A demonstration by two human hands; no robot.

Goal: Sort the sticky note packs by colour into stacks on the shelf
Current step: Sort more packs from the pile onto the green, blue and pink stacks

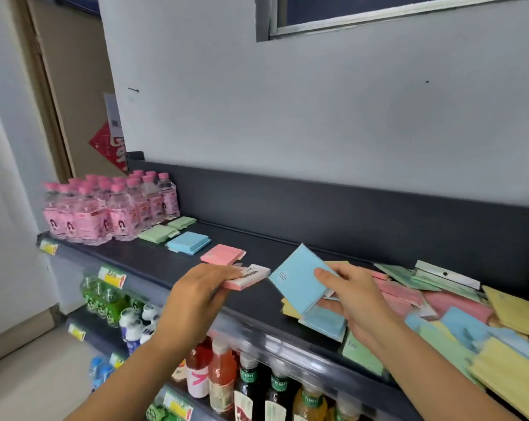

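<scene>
My left hand (196, 294) grips a pink sticky note pack (248, 278) with a white label, held just in front of the pink stack (223, 254) on the dark shelf (153, 262). My right hand (352, 296) pinches a blue pack (301, 281), tilted up above another blue pack (325, 323). A blue stack (188, 243) and two green stacks (155, 233) lie further left on the shelf. A mixed heap of pink, green, blue and yellow packs (457, 311) covers the shelf's right part.
Pink-capped water bottles (111, 208) stand at the shelf's left end. A dark back panel (348, 214) runs behind the shelf under a grey wall. Lower shelves hold drink bottles (223, 378) below my arms.
</scene>
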